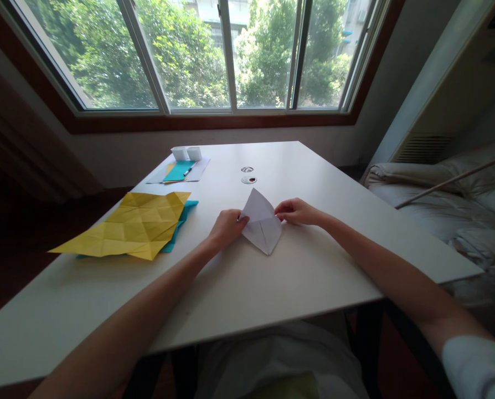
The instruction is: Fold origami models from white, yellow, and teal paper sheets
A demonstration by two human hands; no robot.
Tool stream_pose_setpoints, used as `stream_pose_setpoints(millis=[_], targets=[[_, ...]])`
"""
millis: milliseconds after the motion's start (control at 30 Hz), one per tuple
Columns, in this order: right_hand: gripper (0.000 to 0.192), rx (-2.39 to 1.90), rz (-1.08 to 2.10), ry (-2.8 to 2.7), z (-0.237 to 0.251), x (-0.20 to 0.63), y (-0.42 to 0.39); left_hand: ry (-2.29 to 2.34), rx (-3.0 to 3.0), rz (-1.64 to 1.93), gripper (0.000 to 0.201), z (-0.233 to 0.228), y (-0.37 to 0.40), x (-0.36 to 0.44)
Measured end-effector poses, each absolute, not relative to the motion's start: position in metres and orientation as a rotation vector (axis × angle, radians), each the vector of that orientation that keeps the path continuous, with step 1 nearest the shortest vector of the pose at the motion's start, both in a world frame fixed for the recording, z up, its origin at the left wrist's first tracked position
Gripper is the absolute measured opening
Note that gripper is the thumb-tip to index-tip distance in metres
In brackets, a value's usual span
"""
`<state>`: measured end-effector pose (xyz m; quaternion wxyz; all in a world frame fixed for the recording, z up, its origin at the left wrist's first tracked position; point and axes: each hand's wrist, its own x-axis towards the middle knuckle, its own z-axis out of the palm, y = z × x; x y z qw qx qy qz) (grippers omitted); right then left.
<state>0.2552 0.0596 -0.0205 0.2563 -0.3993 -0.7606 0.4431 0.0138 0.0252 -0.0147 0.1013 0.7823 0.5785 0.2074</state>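
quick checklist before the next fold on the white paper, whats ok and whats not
1. Left hand pinches the white folded paper at its left corner: ok.
2. Right hand grips its right corner: ok.
3. Lower tip of the paper rests on the white table: ok.
4. Yellow creased sheet lies apart from the paper, to its left: ok.
5. Creases sharp and aligned: cannot tell.

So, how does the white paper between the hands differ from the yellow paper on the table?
The white paper is folded into a small kite shape; the yellow paper lies spread open, larger and creased. The left hand and right hand pinch the white paper; nothing touches the yellow paper, which lies on a teal sheet. Both papers bear creases.
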Motion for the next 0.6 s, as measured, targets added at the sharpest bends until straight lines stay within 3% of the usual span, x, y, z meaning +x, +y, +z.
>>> stream_pose_setpoints(millis=[233, 367, 600], targets=[[0.041, -1.153, 0.739, -2.201, -0.025, 0.246, 0.055, 1.612, 2.367, 0.624, 0.034, -0.016, 0.025, 0.017], [0.024, -1.177, 0.635, -2.270, -0.028, 0.242, 0.053, 1.530, 2.369, 0.678, 0.037, -0.013, 0.021, 0.016], [0.020, -1.234, 0.523, -2.323, -0.026, 0.242, 0.052, 1.495, 1.958, 0.829, 0.050, -0.001, 0.019, 0.010]])
